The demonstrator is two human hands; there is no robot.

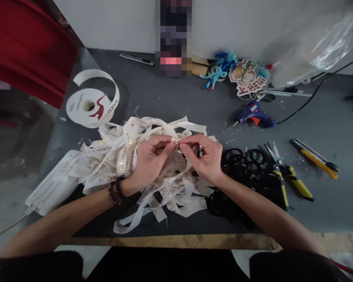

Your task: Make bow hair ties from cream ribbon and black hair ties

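Both hands meet above a loose heap of cream ribbon pieces [176, 205] printed with gold letters. My left hand [154, 154] has thumb and forefinger pinched on a short folded bit of ribbon [174, 140]. Against the same bit, from the other side, my right hand [202, 156] closes its thumb and fingertips. Which part of the ribbon each fingertip covers is partly hidden. A pile of black elastic hair ties [257, 156] lies beside my right wrist. A beaded bracelet [116, 190] is around my left wrist.
A ribbon spool [79, 107] lies at the back left, above a white power strip [54, 188]. To the right are a blue glue gun [254, 114] with a cord, yellow-handled pliers [300, 184] and a yellow utility knife [319, 158]. Another cutter [137, 59] lies farther back.
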